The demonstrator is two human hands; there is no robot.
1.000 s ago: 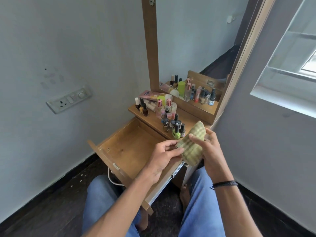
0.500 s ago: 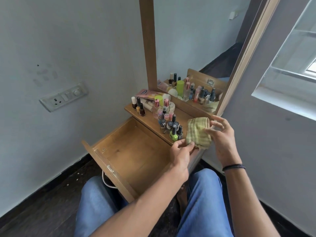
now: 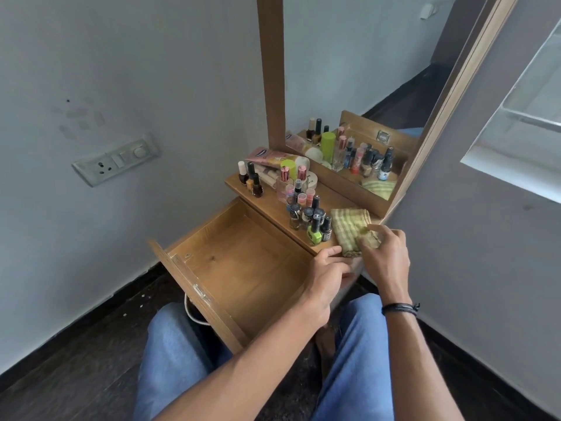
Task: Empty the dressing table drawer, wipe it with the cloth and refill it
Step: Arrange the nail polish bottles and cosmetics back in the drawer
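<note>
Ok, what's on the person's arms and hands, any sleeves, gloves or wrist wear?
Both forearms are bare: no sleeves in view and no gloves. Behind the right hand, the wrist wears a thin black corded wristband with a small loose end. The left hand and its wrist carry nothing. No rings are visible on either hand.

The folded woven cloth (image 3: 349, 227) is pale yellow-green, checked with darker olive stripes, while the open wooden drawer (image 3: 243, 262) is honey-brown with dark-flecked grain. One squat glass nail-polish bottle (image 3: 314, 236) is bright lime green under a black cap, and a flat plastic tube (image 3: 273, 156) is pink with a blue oval mark. The denim trousers (image 3: 173, 360) are washed blue, the cord wristband (image 3: 397, 308) black.
</note>
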